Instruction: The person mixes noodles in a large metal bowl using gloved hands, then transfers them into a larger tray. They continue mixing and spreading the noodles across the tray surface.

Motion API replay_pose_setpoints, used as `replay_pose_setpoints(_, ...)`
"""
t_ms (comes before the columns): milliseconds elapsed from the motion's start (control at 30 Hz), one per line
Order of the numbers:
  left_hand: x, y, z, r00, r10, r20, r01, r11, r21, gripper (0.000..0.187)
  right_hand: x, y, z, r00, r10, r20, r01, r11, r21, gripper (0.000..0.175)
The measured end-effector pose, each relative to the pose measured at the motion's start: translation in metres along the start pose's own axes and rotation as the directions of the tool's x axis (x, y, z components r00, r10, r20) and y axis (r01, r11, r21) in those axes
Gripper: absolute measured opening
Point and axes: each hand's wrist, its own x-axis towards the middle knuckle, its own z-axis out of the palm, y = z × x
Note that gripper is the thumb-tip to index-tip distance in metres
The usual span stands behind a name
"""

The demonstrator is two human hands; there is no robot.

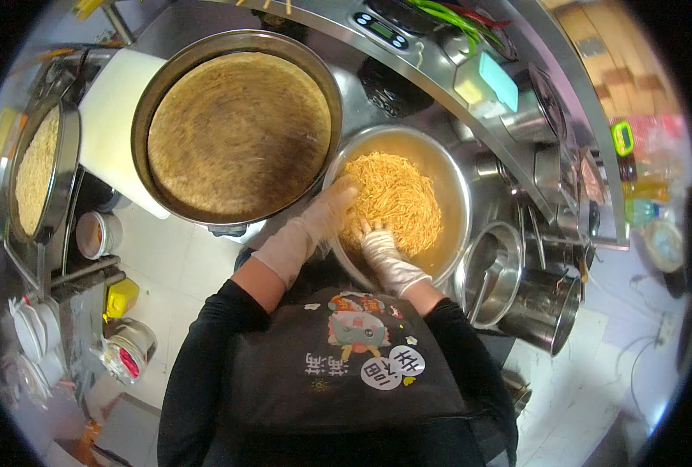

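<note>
A wide stainless steel bowl holds a heap of yellow-brown noodles. Both of my hands wear clear plastic gloves. My left hand, blurred by motion, reaches over the bowl's left side onto the noodles; its fingers are too smeared to read. My right hand lies at the near edge of the noodles with its fingertips among them; whether it grips any is unclear. Left of the bowl stands a large round metal pan with a round, browned wooden-looking disc inside it.
A white cutting board lies under the pan's left side. Further left is another round pan with pale food. A digital scale and green peppers are on the shelf beyond. At right, a metal basin holds a ladle beside a steel pot.
</note>
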Motion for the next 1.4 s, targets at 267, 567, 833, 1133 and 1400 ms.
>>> replay_pose_setpoints(267, 0.002, -0.003, 0.005, 0.994, 0.073, -0.08, -0.057, 0.981, 0.183, 0.055, -0.057, 0.044, -0.053, 0.935, 0.146, -0.324, -0.017, 0.929, 0.369, 0.038)
replay_pose_setpoints(567, 0.015, -0.022, -0.034, 0.991, 0.13, 0.043, -0.136, 0.962, 0.237, 0.061, -0.15, 0.143, -0.158, 0.864, 0.411, -0.292, 0.224, 0.207, 0.952, 0.055)
replay_pose_setpoints(833, 0.002, -0.006, -0.01, 1.0, 0.006, -0.006, -0.006, 0.998, -0.067, 0.072, -0.133, 0.112, -0.091, 0.644, 0.764, -0.045, 0.242, -0.148, 0.959, 0.033)
replay_pose_setpoints(1133, -0.014, 0.017, 0.035, 0.994, -0.034, -0.1, 0.044, 0.994, 0.1, 0.065, -0.129, 0.068, -0.036, 0.796, 0.562, 0.225, 0.398, -0.766, 0.505, 0.04)
replay_pose_setpoints(1400, -0.013, 0.013, 0.062, 0.937, -0.137, -0.321, 0.252, 0.902, 0.35, 0.04, -0.119, 0.051, -0.04, 0.728, 0.601, 0.331, 0.412, -0.769, 0.49, 0.028)
